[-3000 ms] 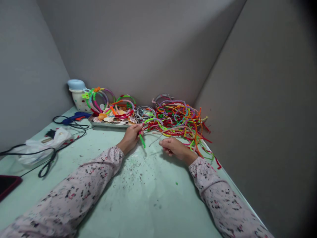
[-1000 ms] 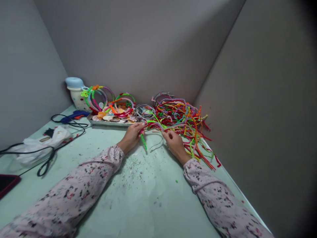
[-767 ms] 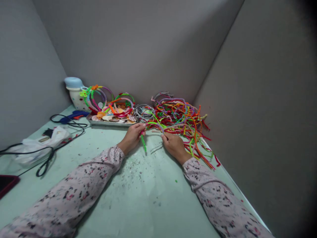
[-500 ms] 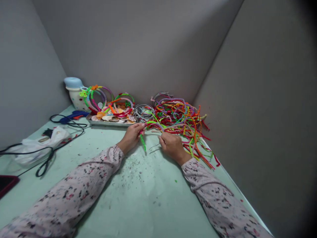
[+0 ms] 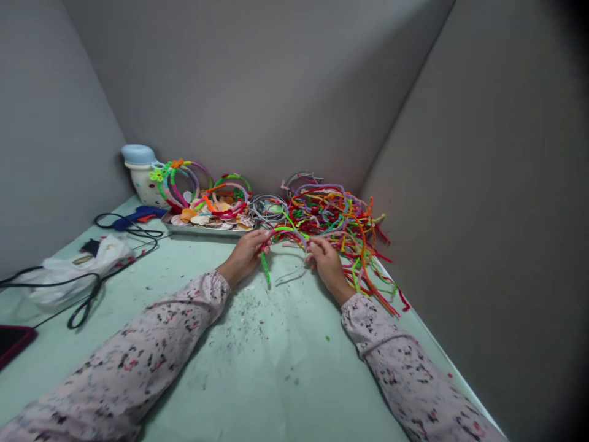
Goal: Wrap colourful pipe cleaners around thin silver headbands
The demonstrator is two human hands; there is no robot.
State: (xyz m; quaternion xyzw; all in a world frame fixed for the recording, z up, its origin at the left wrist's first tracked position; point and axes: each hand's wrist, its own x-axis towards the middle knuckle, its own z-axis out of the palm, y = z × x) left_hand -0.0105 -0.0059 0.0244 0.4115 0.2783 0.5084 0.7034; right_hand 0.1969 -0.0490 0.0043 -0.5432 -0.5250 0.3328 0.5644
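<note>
Between my hands arches a headband (image 5: pixel 289 229) wound in pink, lime green and lilac pipe cleaner. My left hand (image 5: pixel 250 252) pinches its left side, and a green fuzzy end hangs down below the fingers. On the other side my right hand (image 5: pixel 326 263) is closed with thumb and fingers on the lilac part. Bare grey wire (image 5: pixel 291 276) sticks out to the left beneath my right hand. Just behind lies a tangled heap of pipe cleaners (image 5: pixel 329 212) in many colours.
A metal tray (image 5: pixel 207 231) holds shells and several wrapped headbands. Beside it are coiled grey wires (image 5: pixel 268 209). A white jar with a blue lid (image 5: pixel 138 155), a blue tool (image 5: pixel 140 215), black cable (image 5: pixel 85 307), a plastic bag (image 5: pixel 69 276) and a phone (image 5: pixel 16 344) are at left.
My right hand has shifted slightly right and turned from a fist-like grip to a pinch with the fingers further forward. More bare wire shows beneath it. My left hand stays nearly still.
</note>
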